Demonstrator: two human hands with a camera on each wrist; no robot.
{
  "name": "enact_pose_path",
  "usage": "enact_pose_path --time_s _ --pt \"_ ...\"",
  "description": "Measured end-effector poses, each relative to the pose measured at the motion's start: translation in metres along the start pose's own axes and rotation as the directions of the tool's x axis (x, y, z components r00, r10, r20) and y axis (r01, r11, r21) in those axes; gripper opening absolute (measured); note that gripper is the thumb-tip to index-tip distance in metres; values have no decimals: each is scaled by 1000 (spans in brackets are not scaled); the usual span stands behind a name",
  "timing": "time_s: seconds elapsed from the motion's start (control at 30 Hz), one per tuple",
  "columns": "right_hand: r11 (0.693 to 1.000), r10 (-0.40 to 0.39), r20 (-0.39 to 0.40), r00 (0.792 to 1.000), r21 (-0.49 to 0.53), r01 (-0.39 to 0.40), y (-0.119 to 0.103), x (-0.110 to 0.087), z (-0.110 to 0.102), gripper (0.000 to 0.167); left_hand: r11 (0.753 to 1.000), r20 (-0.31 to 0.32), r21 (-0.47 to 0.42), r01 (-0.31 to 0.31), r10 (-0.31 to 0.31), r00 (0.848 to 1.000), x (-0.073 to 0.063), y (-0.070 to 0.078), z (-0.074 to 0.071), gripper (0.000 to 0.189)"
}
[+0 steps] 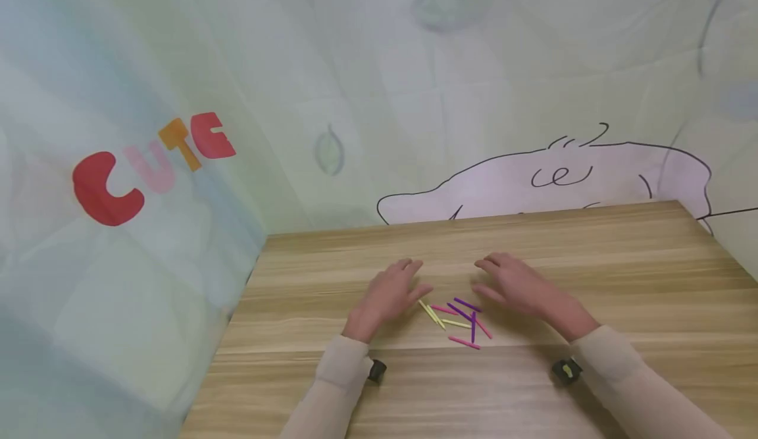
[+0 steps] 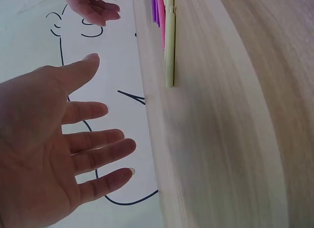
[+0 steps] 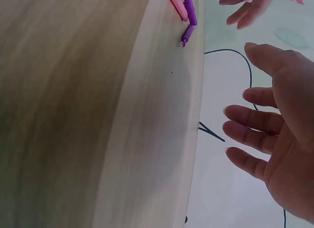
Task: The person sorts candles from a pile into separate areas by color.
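Head view, read from my remote station: slim pale-yellow sticks [image 1: 456,324], slim pink sticks [image 1: 464,343] and slim purple sticks [image 1: 473,328], three of each by my count, lie in a loose cluster on the light wood-grain desk [image 1: 663,294], well in from its far edge and its left edge. Material not certain; plastic or wax would fit. Several cross one another, so I judge some are propped slightly by those beneath; the place away from the edges presumably keeps them from rolling off. The person's bare left hand [image 1: 387,294] is at the cluster's left side, thumb near the yellow ends, the bare right hand [image 1: 521,285] at its right side. Both grips are empty: fingers extended and parted, palms showing in my wrist views, no stick touched that I can make out. I take this flanking posture as leaving the cluster within reach of either hand. Small black devices [image 1: 566,370] sit at the cream sleeves [image 1: 610,360], probably my wrist cameras. Behind the far edge hangs a pale printed backdrop [image 1: 367,97].
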State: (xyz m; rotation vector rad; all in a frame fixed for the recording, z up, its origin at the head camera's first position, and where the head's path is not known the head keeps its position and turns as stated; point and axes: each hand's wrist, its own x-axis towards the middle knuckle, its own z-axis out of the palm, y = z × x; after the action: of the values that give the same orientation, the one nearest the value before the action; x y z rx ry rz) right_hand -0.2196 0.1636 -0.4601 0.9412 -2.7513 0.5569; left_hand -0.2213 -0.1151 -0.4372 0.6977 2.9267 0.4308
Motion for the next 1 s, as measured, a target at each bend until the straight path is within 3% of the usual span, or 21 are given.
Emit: enact_pose_path --time_s 0.4,1.0 --pt "999 -36 71 997 2 36 -7 1 5 47 1000 46 27 -2 1 999 -2 6 4 58" --pt "998 -49 133 990 32 45 -19 4 13 15 999 58 27 -29 27 998 -6 5 9 50"
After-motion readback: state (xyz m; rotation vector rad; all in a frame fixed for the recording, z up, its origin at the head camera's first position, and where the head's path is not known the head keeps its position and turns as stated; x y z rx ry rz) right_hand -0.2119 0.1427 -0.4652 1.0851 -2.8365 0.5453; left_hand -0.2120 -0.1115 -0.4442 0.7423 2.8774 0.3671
